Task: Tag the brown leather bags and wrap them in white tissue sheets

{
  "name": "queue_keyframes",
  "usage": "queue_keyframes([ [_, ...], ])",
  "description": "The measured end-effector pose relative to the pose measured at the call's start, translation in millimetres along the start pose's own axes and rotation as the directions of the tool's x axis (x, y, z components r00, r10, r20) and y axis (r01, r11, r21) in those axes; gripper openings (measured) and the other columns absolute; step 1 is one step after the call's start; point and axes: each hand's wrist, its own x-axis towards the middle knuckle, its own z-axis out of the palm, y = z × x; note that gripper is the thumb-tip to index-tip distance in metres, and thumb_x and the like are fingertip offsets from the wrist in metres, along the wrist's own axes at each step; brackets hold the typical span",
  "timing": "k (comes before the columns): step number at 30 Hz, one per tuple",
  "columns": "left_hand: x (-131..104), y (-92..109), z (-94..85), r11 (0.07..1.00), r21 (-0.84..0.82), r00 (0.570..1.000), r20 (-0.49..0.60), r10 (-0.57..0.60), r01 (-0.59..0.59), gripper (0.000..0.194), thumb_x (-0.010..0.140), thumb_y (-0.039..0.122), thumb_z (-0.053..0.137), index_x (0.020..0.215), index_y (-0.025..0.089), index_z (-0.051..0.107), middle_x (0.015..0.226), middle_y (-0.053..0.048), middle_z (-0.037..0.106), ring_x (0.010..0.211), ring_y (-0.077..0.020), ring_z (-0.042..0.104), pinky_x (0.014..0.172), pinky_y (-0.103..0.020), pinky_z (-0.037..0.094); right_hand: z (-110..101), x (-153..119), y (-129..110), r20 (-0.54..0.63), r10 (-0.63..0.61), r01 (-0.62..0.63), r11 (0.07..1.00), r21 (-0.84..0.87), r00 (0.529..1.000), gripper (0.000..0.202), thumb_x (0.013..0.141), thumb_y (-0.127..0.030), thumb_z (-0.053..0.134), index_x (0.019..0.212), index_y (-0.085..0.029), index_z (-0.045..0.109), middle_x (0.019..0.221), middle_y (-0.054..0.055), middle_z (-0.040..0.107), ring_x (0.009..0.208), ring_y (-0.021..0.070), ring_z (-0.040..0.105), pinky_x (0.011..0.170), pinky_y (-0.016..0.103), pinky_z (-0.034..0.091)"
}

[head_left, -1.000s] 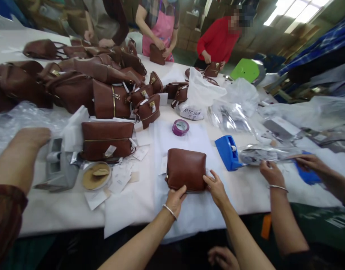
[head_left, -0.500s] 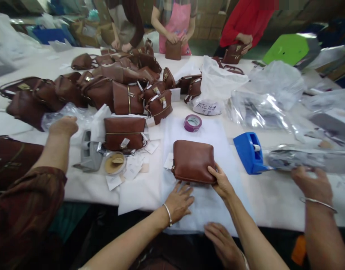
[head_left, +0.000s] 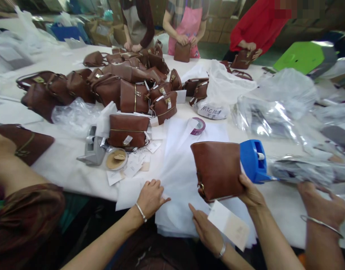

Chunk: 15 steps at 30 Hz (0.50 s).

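My left hand point(head_left: 151, 198), a silver bangle on its wrist, is closed at the left edge of a thin white paper sheet point(head_left: 176, 176), pulling it into creases. My right hand point(head_left: 206, 228) lies low over the near part of the paper stack, fingers stretched out and apart, gripping nothing. Just above it, a co-worker's hand point(head_left: 252, 193) from the right grips a brown leather pouch point(head_left: 217, 168) by its right edge. From the pouch hangs a white and beige tag point(head_left: 228, 225), partly in front of my right hand. The sheet partly covers a purple tape roll point(head_left: 199, 125).
Brown handbags point(head_left: 133, 93) crowd the back left. A grey tape dispenser point(head_left: 93, 148) and a round tub point(head_left: 116, 159) stand left, a blue dispenser point(head_left: 253, 161) right. Another co-worker's hand point(head_left: 321, 202) touches plastic packages point(head_left: 299, 168). Several people work opposite.
The pouch has been lifted and moved right in the co-worker's hand, its tag now hanging. My left hand has moved left, drawing the sheet over the tape roll. My right hand has come up onto the paper.
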Motion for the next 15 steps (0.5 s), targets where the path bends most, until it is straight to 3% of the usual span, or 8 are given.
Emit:
queue_keyframes([
  [2,-5,-7,-1.6,0.992,-0.055,0.992,-0.054,-0.114,0.111,0.033,0.088,0.046,0.060,0.083,0.015,0.070,0.102,-0.012,0.064,0.102,-0.0287,0.056,0.088,-0.044,0.041,-5,-6,2,0.041,0.015,-0.014,1.000,-0.023,0.999,0.039,0.064,-0.038,0.075,0.103,-0.037,0.073,0.093,0.006,0.073,0.092,0.0317,0.067,0.105,0.058,0.042],
  [4,-11,-12,-1.1,0.984,-0.102,0.982,-0.103,-0.157,0.147,0.031,0.089,0.043,0.060,0.081,0.016,0.071,0.109,-0.014,0.064,0.110,-0.0306,0.054,0.095,-0.048,0.039,-16,-6,-4,0.028,0.048,-0.049,0.997,0.053,0.998,0.040,0.060,-0.034,0.077,0.100,-0.038,0.073,0.094,0.006,0.073,0.093,0.0324,0.066,0.102,0.058,0.044],
  [7,-23,-10,3.4,0.991,-0.133,0.991,-0.132,-0.006,-0.012,0.028,0.079,0.046,0.071,0.083,0.018,0.070,0.132,-0.014,0.055,0.129,-0.0355,0.042,0.109,-0.056,0.026,-47,28,-26,-0.127,0.190,-0.125,0.908,0.401,0.973,0.048,0.054,-0.032,0.081,0.100,-0.036,0.071,0.097,0.005,0.073,0.092,0.0319,0.068,0.089,0.055,0.053],
  [9,-29,-4,8.7,0.973,-0.139,0.981,-0.098,0.169,-0.182,0.029,0.074,0.044,0.077,0.086,0.019,0.069,0.142,-0.012,0.049,0.138,-0.0350,0.032,0.115,-0.057,0.013,-71,67,-41,-0.172,0.189,-0.090,0.881,0.464,0.967,0.051,0.063,-0.041,0.075,0.112,-0.035,0.064,0.110,0.002,0.071,0.098,0.0269,0.067,0.085,0.047,0.056],
  [12,-35,5,15.8,0.944,-0.174,0.960,-0.021,0.279,-0.279,0.029,0.074,0.045,0.076,0.087,0.020,0.068,0.123,-0.010,0.062,0.136,-0.0311,0.037,0.118,-0.056,0.006,-100,115,-52,-0.218,0.224,-0.057,0.810,0.583,0.950,0.049,0.065,-0.037,0.077,0.111,-0.027,0.064,0.111,0.002,0.071,0.096,0.0215,0.067,0.084,0.036,0.057],
  [15,-40,7,15.7,0.955,-0.220,0.980,-0.020,0.200,-0.200,0.047,0.070,0.060,0.073,0.090,0.019,0.068,0.106,-0.010,0.067,0.130,-0.0315,0.045,0.118,-0.054,0.010,-120,125,-49,-0.281,0.312,-0.053,0.749,0.661,0.908,0.039,0.066,-0.032,0.077,0.103,-0.027,0.068,0.107,0.001,0.072,0.095,0.0207,0.067,0.085,0.036,0.057],
])
